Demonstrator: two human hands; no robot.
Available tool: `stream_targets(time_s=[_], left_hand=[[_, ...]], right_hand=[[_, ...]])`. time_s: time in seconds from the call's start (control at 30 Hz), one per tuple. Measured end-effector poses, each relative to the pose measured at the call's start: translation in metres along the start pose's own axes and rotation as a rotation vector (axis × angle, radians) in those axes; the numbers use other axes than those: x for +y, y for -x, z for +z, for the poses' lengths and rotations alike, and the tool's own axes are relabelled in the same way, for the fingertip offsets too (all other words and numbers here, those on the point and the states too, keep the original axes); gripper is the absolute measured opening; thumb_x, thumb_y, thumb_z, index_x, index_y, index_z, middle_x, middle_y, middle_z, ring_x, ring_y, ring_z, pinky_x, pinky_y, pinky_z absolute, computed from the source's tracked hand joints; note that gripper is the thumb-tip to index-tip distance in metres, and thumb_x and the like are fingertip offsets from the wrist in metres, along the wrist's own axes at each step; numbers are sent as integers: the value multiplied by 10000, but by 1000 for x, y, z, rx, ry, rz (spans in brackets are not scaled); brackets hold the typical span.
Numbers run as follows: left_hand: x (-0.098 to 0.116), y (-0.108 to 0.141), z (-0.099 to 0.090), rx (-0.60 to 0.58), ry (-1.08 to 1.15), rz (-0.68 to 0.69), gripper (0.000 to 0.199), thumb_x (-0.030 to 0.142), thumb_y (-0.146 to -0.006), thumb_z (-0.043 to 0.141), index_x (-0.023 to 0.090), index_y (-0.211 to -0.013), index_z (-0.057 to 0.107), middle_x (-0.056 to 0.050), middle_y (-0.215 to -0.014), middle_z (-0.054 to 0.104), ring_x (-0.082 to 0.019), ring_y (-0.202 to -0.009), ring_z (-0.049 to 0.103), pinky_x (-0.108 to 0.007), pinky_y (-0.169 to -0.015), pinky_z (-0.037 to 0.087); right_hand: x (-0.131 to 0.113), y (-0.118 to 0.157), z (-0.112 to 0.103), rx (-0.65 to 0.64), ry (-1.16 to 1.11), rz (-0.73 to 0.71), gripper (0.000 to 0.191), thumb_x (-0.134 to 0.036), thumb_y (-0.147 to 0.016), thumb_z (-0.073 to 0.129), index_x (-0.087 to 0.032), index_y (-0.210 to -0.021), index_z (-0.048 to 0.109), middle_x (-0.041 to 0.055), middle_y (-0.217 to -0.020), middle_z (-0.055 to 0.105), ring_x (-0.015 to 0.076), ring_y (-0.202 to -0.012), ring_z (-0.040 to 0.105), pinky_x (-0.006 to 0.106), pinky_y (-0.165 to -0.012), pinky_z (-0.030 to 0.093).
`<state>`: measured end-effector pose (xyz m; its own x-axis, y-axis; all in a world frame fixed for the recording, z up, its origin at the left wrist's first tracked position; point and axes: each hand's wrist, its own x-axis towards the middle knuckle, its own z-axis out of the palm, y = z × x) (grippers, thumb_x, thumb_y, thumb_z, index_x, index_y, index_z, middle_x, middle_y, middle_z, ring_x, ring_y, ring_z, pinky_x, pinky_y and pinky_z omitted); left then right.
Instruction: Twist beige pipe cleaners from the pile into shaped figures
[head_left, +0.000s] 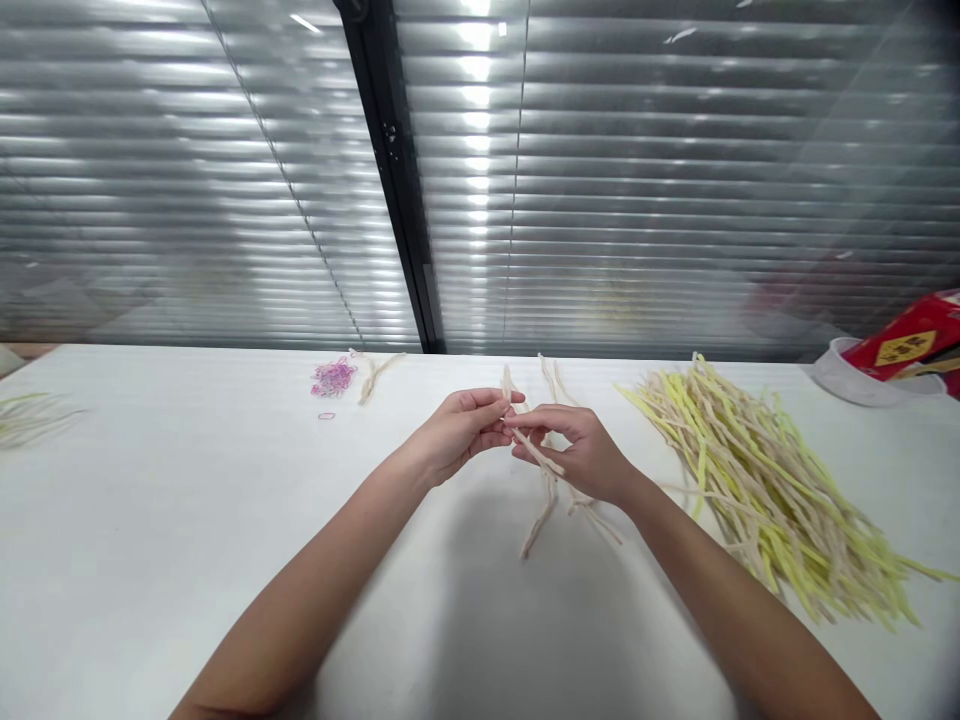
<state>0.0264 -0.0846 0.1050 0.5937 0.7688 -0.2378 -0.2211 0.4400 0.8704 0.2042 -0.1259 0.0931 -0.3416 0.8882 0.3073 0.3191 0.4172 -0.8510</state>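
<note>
My left hand [471,428] pinches beige fuzzy strands [538,458] near the middle of the white table [225,520]. Close against its fingertips, my right hand [574,447] also has its fingers closed on the strands. Some ends stick up above the fingers, and others hang below toward the table. More beige pieces [592,513] lie under and behind my right hand. The exact crossing of the strands between the fingertips is partly hidden.
A large pile of yellow and beige strands [765,480] lies at the right. Small pink and purple loops [332,377] and a beige piece [373,380] lie at the back left. A clear container [847,378] with a red packet [911,340] stands back right, before window blinds.
</note>
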Motion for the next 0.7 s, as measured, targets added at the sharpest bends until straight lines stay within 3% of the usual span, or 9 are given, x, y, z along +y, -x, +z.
stream_targets(time_s=[0.33, 0.53, 0.7], left_hand=[[-3, -1, -3, -119, -106, -19, 281, 322, -788, 613, 114, -976, 632, -128, -869, 647, -194, -776, 627, -340, -762, 493], [-6, -3, -6, -13, -257, 14, 348, 432, -783, 591, 138, -959, 652, -102, -858, 622, -166, -772, 598, -267, -681, 465], [-7, -5, -7, 8, -226, 44, 336, 417, -757, 628, 134, -934, 662, -81, -838, 593, -145, -732, 575, -260, -671, 452]], right_hand=[[4, -1, -2, -61, -42, 60, 195, -239, -787, 598, -212, -954, 696, 25, -787, 658, 117, -673, 567, 252, -657, 483], [7, 0, -2, -98, -58, 133, 134, -216, -732, 652, -202, -852, 708, 23, -808, 666, 132, -712, 581, 262, -679, 489], [9, 1, 0, -137, -48, 179, 127, -208, -705, 674, -196, -827, 705, 21, -794, 667, 139, -730, 581, 267, -697, 482]])
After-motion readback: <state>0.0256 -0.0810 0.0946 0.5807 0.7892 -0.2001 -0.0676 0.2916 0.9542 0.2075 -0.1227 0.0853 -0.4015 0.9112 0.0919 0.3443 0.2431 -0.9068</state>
